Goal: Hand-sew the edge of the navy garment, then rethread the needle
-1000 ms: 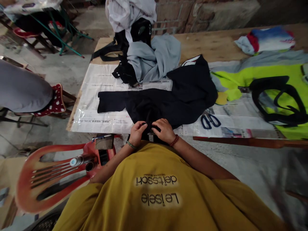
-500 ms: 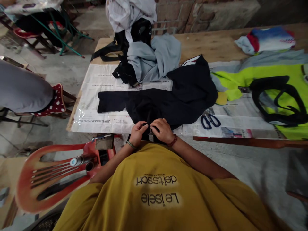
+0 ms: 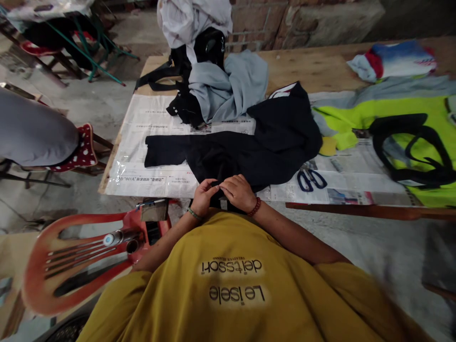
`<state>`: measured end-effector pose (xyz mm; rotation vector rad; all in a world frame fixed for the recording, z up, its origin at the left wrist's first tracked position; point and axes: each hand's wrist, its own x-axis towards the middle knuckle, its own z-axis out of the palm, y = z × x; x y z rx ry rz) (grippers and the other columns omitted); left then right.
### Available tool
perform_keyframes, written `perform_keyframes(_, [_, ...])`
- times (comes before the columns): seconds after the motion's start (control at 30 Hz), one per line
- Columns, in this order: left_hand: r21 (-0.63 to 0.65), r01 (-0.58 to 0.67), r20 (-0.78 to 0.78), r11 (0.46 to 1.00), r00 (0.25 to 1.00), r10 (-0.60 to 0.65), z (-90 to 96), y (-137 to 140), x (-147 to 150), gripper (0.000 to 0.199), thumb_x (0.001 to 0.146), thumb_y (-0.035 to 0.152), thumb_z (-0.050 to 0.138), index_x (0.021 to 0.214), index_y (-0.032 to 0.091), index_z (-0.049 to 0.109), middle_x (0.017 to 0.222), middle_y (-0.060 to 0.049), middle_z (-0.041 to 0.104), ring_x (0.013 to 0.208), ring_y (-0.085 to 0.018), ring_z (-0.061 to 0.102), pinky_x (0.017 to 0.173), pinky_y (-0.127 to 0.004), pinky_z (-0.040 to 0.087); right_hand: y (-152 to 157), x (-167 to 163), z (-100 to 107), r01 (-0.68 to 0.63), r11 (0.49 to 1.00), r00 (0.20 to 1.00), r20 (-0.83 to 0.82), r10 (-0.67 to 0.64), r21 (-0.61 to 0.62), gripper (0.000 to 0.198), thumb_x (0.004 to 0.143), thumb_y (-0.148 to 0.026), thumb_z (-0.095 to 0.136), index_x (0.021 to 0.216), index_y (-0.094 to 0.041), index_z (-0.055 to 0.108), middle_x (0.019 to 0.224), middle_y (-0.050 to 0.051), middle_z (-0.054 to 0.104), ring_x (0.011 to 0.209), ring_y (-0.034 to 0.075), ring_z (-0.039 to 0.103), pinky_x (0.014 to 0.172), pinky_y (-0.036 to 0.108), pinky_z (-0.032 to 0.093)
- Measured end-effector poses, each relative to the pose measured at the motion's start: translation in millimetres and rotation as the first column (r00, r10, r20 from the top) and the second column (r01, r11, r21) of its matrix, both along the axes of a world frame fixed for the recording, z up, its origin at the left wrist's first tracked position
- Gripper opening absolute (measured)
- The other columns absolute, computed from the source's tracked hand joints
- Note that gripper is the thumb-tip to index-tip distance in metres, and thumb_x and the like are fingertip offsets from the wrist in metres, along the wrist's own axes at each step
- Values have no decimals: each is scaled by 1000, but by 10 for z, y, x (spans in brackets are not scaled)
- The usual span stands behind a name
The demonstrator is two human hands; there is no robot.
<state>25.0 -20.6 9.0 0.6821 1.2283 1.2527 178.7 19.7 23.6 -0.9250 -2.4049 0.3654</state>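
The left hand and right hand, each grip pinched nearly closed, seem busy holding the black cloth edge, which likely needs small, steady moves next.

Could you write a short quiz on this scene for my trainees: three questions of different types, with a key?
1. True or false: the left hand and right hand are wide apart.
2. Multiple choice: the red bracelet is worn beside the: A) left hand; B) right hand.
3. Fill in the blank: the scissors' handles lie over ____.

Key:
1. False; they are close together at the black garment.
2. B.
3. Newspaper.
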Motion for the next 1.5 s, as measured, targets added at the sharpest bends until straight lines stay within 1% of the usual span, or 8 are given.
perform_keyframes(0.2, [-7, -22, -69, 1000, 997, 22, 0, 4, -13, 35, 62, 32, 76, 90, 17, 60, 71, 4, 56, 63, -8, 49, 61, -21, 42, 8, -12, 12, -12, 998, 1000, 17, 11, 63, 24, 95, -23, 41, 94, -20, 65, 91, 7, 62, 88, 19, 49, 78, 34, 34])
perform_keyframes(0.37, [-29, -15, -2, 999, 1000, 15, 10, -2, -26, 29, 62, 33, 76, 74, 16, 56, 68, 5, 55, 63, -7, 49, 61, -20, 41, 37, -37, 56, -45, 990, 998, -43, 51, 134, 22, 95, -22, 42, 94, -21, 64, 91, 5, 65, 90, 19, 51, 82, 35, 35])
perform_keyframes(0.47, [-6, -26, 65, 1000, 998, 26, 30, 3, -25, 30, 63, 31, 76, 68, 16, 51, 64, 6, 52, 60, -7, 49, 60, -20, 41, 77, -57, 81, -80, 990, 995, -55, 87, 114, 24, 95, -20, 40, 95, -21, 64, 92, 5, 67, 91, 19, 53, 83, 36, 36])
perform_keyframes(0.67, [-40, -17, 140, 999, 990, 22, 32, 27, -15, 28, 62, 31, 75, 79, 15, 60, 75, 2, 63, 70, -10, 56, 69, -24, 45, 125, -96, 77, -136, 988, 989, -39, 140, 77, 26, 96, -22, 37, 96, -19, 63, 93, 7, 68, 92, 19, 56, 83, 36, 37])
perform_keyframes(1.03, [-122, -101, 110, 987, 987, 115, 52, 61, 38, 21, 57, 20, 72, 61, 15, 52, 55, 6, 50, 53, -6, 43, 52, -20, 32, 109, -161, 18, -144, 979, 976, -144, 165, 144, 24, 94, -16, 35, 88, -18, 59, 81, 7, 62, 83, 20, 53, 78, 36, 42])
perform_keyframes(1.17, [-123, -43, 208, 991, 976, 69, 28, 59, 23, 18, 56, 20, 75, 67, 14, 61, 62, 4, 60, 59, -8, 51, 59, -21, 38, 119, -181, 34, -108, 993, 976, -185, 117, 54, 21, 94, -19, 39, 88, -19, 59, 81, 6, 63, 80, 19, 55, 77, 36, 43])
perform_keyframes(1.37, [-93, -7, 355, 996, 934, 40, -10, 44, 8, 27, 59, 23, 77, 83, 14, 68, 79, -1, 70, 72, -12, 61, 73, -24, 45, 112, -195, 42, -48, 986, 946, -325, -6, -157, 16, 92, -22, 48, 105, -20, 58, 82, 3, 67, 82, 17, 58, 81, 33, 45])
perform_keyframes(1.5, [-100, -38, 330, 994, 942, 69, -15, 40, 13, 24, 56, 23, 79, 73, 14, 65, 72, 1, 67, 66, -10, 58, 69, -23, 43, 82, -157, -28, -66, 997, 972, -228, 56, -37, 17, 94, -22, 44, 91, -19, 61, 86, 6, 67, 82, 18, 56, 77, 34, 43])
